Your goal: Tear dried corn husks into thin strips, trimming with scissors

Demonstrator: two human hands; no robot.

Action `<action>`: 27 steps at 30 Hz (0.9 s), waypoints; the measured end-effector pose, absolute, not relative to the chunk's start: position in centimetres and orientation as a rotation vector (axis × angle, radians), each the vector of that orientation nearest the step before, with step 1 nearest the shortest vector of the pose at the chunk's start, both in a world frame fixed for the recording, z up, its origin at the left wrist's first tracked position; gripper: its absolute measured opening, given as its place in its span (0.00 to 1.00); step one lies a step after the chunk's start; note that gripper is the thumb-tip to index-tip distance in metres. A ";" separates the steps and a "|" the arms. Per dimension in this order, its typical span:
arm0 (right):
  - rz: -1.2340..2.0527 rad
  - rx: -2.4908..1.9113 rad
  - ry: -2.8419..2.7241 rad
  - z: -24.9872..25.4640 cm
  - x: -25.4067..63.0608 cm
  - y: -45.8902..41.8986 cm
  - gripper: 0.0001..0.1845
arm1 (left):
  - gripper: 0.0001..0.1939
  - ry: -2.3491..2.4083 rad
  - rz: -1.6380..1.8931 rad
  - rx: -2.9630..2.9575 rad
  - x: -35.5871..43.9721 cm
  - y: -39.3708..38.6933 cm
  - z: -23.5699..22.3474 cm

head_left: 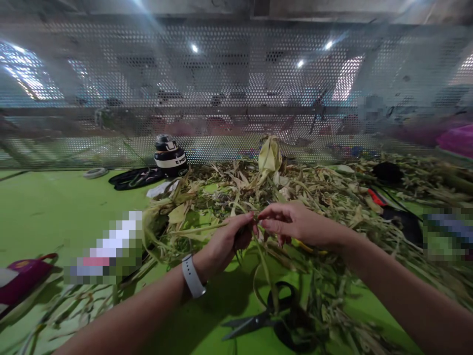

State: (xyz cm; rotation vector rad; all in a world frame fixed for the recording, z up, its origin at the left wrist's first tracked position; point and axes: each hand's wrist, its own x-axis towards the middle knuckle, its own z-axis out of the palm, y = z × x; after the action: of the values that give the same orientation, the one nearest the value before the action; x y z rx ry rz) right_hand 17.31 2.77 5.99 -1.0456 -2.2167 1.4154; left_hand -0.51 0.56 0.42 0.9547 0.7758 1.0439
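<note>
The left hand [223, 241] pinches a pale-green plant strand [265, 268] between thumb and fingers, presumably steadying it for the right hand [295, 222], whose fingers curl close by; whether they grip anything, I cannot tell. The strand hangs over the near middle of the worktop [66, 197]. Scissors [256, 321] lie nearer, probably for easy reach. Dried leaves [251, 181] spread beyond; far and left of centre, a lidded black bottle [170, 158] hides its contents.

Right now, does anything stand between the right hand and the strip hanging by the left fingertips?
Nothing visible does: the right hand meets or nearly meets the left hand, just above the strip. The scissors lie nearer the camera.
</note>
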 end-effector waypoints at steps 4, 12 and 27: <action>1.183 -0.975 -2.396 5.8 17.6 3.2 0.16 | 0.17 0.826 0.991 0.931 -0.5 0.6 0.2; 1.641 -0.924 -2.217 5.3 17.9 3.5 0.11 | 0.20 0.681 0.801 1.136 -1.0 0.2 0.8; 1.637 -0.882 -0.943 2.4 15.0 3.1 0.11 | 0.20 1.258 1.422 1.742 -1.7 1.4 1.1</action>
State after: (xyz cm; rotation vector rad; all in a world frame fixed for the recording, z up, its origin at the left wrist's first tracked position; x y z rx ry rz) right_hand 15.00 3.08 2.40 -0.8815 -0.9426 1.6370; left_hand -1.66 1.35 1.10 1.7416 1.2578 1.4222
